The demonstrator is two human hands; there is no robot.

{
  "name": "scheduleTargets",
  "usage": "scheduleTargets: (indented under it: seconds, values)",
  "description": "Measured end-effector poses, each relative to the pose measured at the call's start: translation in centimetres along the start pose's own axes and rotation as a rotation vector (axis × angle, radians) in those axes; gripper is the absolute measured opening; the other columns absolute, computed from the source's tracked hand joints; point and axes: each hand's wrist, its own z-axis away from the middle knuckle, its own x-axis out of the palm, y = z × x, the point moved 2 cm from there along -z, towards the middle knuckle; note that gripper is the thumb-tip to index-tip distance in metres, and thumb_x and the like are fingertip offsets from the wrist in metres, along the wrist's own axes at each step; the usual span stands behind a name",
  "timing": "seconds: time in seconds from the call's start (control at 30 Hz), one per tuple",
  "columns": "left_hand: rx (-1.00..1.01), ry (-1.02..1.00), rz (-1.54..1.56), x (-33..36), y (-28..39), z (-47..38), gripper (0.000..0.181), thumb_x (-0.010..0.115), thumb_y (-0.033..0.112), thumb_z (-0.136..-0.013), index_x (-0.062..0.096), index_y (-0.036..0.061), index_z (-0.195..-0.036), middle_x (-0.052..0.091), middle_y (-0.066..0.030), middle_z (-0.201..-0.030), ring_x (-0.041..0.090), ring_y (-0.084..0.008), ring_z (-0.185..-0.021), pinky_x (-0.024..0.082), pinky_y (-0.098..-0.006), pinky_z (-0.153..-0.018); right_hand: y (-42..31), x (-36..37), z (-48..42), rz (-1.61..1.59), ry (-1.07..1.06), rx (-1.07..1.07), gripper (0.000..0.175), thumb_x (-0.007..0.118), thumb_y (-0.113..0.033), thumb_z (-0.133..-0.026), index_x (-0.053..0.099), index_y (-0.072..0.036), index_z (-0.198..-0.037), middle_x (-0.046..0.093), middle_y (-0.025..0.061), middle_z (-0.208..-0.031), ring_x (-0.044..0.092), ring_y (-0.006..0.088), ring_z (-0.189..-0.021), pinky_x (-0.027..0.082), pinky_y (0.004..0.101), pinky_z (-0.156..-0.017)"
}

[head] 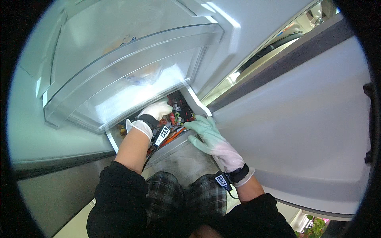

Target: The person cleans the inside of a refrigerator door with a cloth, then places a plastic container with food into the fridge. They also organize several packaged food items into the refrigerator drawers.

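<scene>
Before me a white refrigerator drawer [171, 148] is pulled out, with several packaged foods inside. My left hand [157, 110], in a white glove, reaches into it; its fingertips are partly hidden, so I cannot tell whether it grips anything. Beside its fingers lies a dark food packet [177, 107] with red and green print. My right hand [205, 132], gloved in pale green and white, rests by the drawer's right front corner. Its fingers are spread and nothing is in them. An orange-edged packet [172, 136] lies along the drawer's front wall.
Above the open drawer hangs a clear plastic drawer front [140, 71], close over my left hand. The wide refrigerator door [291, 125] stands swung out on my right. A leafy green plant [315, 226] shows at the lower right.
</scene>
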Motion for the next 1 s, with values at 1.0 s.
scheduleTargets:
  seconds: [1.0]
  values:
    - [0.627,0.304,0.060,-5.9,47.5,42.0,0.062,0.069,0.015,-0.081,0.042,-0.0044,-0.133,0.053,-0.0192,-0.127,0.051,-0.0272,-0.117,0.037,-0.0369,-0.103,-32.0,-25.9,21.5,-0.504,0.195,0.276,0.035,0.052,-0.029,-0.093,0.062,0.000,-0.110,0.066,0.0197,-0.100,0.061,0.0268,-0.089,0.047,0.0366,-0.080]
